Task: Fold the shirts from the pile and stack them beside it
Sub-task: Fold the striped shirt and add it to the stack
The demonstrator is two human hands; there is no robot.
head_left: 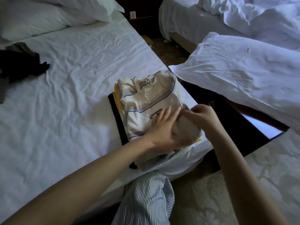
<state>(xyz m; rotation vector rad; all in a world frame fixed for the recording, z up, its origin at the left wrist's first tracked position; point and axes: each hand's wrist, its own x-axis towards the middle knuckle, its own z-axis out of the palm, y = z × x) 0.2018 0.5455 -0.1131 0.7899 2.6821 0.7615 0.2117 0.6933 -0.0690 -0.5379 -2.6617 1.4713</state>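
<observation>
The white shirt (146, 96), folded, lies on top of the stack (116, 114) at the right edge of the bed (73, 78). Your left hand (164, 132) rests flat on it, fingers straight. Your right hand (203, 116) pinches its near right edge with curled fingers. The pile (21, 62) of dark clothes lies well apart, at the bed's left side. A pillow (243, 70) sits to the right of the stack.
</observation>
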